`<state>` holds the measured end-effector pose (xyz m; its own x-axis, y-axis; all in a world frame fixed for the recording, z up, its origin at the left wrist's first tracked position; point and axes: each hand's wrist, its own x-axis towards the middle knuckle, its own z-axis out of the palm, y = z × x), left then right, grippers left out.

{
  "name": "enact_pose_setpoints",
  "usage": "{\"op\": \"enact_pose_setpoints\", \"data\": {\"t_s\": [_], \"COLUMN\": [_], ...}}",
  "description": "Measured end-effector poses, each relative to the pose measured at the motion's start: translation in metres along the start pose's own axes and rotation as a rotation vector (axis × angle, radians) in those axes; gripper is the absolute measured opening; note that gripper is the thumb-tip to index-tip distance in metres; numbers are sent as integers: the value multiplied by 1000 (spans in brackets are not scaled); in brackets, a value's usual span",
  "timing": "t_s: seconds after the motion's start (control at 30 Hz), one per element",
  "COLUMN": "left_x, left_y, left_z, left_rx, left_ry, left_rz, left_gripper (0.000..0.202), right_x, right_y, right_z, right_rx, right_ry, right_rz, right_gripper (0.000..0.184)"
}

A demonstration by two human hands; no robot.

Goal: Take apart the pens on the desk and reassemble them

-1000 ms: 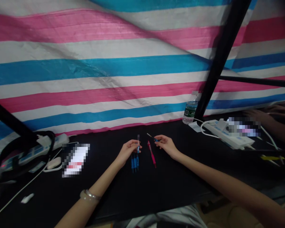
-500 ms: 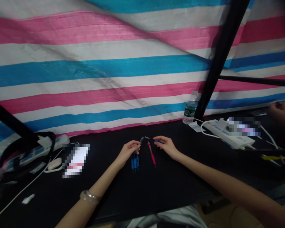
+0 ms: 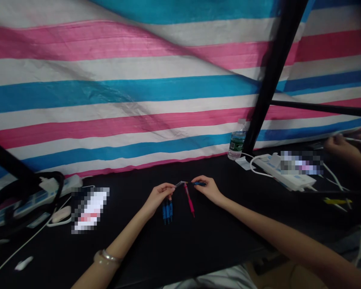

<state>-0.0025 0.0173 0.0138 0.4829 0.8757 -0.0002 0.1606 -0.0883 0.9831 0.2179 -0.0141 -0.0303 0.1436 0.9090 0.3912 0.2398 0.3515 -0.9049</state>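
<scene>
Between the fingertips of my left hand is a slim clear pen barrel, pointing right. My right hand pinches a blue pen part with a thin tip pointing left toward the barrel. The two pieces are close together above the table; whether they touch is too small to tell. A pink pen lies between my hands, its upper end just under the pieces. Below my left hand, several blue pen pieces lie side by side, their upper ends near my fingers.
A water bottle stands by the black post, beside a white power strip. At the left lie a blurred-out phone, a pale earbud case and cables. Another person's hand works at the far right near a yellow item.
My two hands have brought the clear barrel and the blue part closer to each other, and the barrel has tilted flatter. The view has shifted slightly. The other person's hand has moved left.
</scene>
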Motion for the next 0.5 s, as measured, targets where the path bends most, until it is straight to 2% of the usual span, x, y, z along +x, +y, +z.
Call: {"op": "enact_pose_setpoints", "data": {"t_s": [0.27,0.5], "left_x": [-2,-2], "left_y": [5,7], "left_z": [0,0], "left_rx": [-37,9], "left_ry": [-10,-2], "left_rz": [-15,-16], "left_gripper": [25,30], "right_x": [-5,-8], "right_y": [-14,-16], "right_z": [0,2], "right_rx": [-126,-112], "right_ry": [-26,-50], "right_rz": [-98,-199], "right_gripper": [20,18]}}
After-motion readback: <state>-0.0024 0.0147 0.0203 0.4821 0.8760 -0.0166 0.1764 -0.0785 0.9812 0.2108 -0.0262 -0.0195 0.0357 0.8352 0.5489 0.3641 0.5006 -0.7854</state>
